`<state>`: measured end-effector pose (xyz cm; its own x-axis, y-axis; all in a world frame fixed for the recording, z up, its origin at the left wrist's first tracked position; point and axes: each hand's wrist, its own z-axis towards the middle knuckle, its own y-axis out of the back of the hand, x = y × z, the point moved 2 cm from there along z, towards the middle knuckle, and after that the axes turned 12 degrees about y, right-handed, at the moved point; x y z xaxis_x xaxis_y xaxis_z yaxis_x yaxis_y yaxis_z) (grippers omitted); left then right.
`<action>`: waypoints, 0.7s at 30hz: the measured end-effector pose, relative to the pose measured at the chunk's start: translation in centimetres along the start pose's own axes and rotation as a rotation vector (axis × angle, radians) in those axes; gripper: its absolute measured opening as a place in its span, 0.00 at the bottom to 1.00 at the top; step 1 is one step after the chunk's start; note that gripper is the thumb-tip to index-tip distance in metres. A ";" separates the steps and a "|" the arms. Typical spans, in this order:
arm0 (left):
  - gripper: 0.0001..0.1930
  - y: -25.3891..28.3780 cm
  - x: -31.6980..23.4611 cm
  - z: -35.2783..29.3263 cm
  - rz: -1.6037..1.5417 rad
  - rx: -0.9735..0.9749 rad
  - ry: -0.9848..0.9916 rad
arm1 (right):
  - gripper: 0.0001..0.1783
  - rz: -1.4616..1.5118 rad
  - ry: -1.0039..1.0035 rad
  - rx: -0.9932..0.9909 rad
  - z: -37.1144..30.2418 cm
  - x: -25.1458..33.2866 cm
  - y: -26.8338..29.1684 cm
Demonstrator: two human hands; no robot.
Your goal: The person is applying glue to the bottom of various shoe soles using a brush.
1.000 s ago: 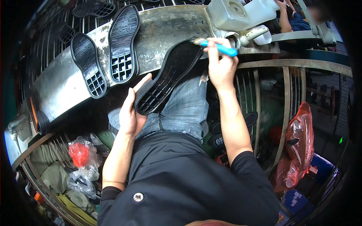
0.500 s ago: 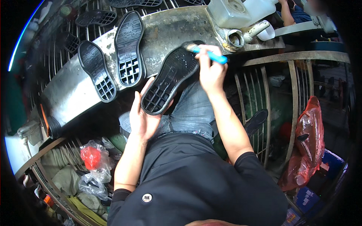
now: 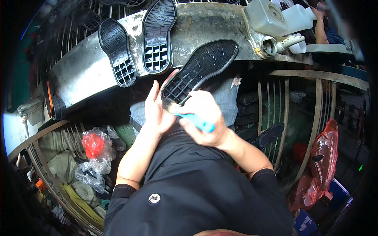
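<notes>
A black shoe sole [image 3: 204, 63] lies tilted over my lap, its toe end resting at the bench edge. My left hand [image 3: 158, 104] holds its heel end from below, thumb along the near side. In my right hand [image 3: 204, 118] is a brush with a blue handle [image 3: 200, 122]. Its pale bristles [image 3: 170, 105] are at the rim of the heel, close to my left palm. Wet-looking streaks and specks show on the sole's forefoot. Two more black soles, a smaller one [image 3: 117, 51] and a larger one [image 3: 157, 35], lie on the metal bench to the left.
The worn metal bench [image 3: 204, 23] curves across the front. A translucent plastic container [image 3: 265, 17] and a dirty pipe-like holder [image 3: 269, 46] stand at its right. Metal railings [image 3: 318, 106] flank me; a red plastic bag [image 3: 321, 161] hangs right. Another person's arm [image 3: 321, 29] shows far right.
My right hand has brought the brush from the sole's toe end down to the heel rim. The view has shifted, so the bench and soles appear higher and further right.
</notes>
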<state>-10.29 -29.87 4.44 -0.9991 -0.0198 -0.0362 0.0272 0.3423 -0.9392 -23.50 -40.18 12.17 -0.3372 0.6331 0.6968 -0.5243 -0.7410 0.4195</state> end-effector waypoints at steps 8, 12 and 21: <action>0.34 -1.4 -0.3 -0.2 0.336 -0.095 -0.106 | 0.10 -0.071 -0.465 -0.045 2.9 -4.8 7.8; 0.33 -2.0 -0.5 -0.4 0.395 -0.074 -0.121 | 0.12 -0.283 -0.488 -0.089 2.1 -7.6 10.3; 0.35 -2.8 -0.5 -0.9 0.435 -0.023 -0.101 | 0.10 -0.809 -0.204 -0.191 3.6 -9.6 14.6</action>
<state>-9.89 -30.00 7.34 -0.8867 0.0392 -0.4607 0.4426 0.3601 -0.8212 -25.13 -57.89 13.72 0.3354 0.8844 0.3245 -0.6721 -0.0167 0.7403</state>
